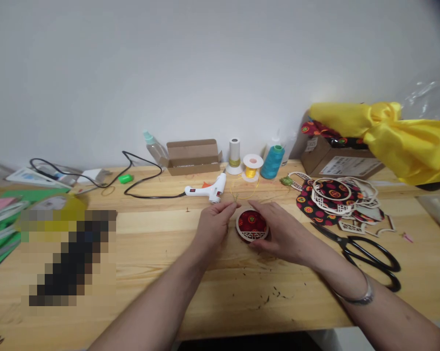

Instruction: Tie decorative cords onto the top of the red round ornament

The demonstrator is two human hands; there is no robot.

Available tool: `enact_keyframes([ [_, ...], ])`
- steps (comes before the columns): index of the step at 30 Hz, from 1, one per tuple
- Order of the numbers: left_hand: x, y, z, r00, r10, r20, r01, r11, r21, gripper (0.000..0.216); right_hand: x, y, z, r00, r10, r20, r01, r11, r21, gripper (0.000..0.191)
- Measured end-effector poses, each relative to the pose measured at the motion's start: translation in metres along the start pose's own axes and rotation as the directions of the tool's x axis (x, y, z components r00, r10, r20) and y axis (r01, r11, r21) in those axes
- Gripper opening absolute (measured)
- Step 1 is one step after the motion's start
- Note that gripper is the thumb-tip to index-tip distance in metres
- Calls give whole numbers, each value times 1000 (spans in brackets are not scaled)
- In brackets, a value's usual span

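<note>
Both hands meet mid-desk [220,297] at a round red ornament [252,225] framed in pale fretwork. Left hand [214,225] pinches thin gold thread [235,199] at the ornament's far-left edge. Right hand [278,234] grips its right rim. Glue gun [209,190] lies just beyond, scissors [366,253] to the right.

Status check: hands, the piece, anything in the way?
Left hand pinching gold thread. Right hand gripping red disc on table. Glue gun behind, scissors to right, both apart.
</note>
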State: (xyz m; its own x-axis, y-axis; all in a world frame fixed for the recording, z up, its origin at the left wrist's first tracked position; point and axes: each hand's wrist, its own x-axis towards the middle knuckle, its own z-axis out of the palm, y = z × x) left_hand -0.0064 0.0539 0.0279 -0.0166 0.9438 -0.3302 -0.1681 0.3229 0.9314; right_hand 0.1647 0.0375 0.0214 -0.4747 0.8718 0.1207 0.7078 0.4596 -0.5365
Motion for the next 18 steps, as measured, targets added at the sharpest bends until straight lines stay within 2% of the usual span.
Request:
enact_keyframes([
  [11,2,-5,-1,999,15,30,-16,1000,10,20,-1,-2,-1,999,1,33,0,1000,-22,87],
  [18,1,-6,1,999,-28,43,30,999,-44,20,-1,-4,1,999,-28,40,28,1000,-4,79],
])
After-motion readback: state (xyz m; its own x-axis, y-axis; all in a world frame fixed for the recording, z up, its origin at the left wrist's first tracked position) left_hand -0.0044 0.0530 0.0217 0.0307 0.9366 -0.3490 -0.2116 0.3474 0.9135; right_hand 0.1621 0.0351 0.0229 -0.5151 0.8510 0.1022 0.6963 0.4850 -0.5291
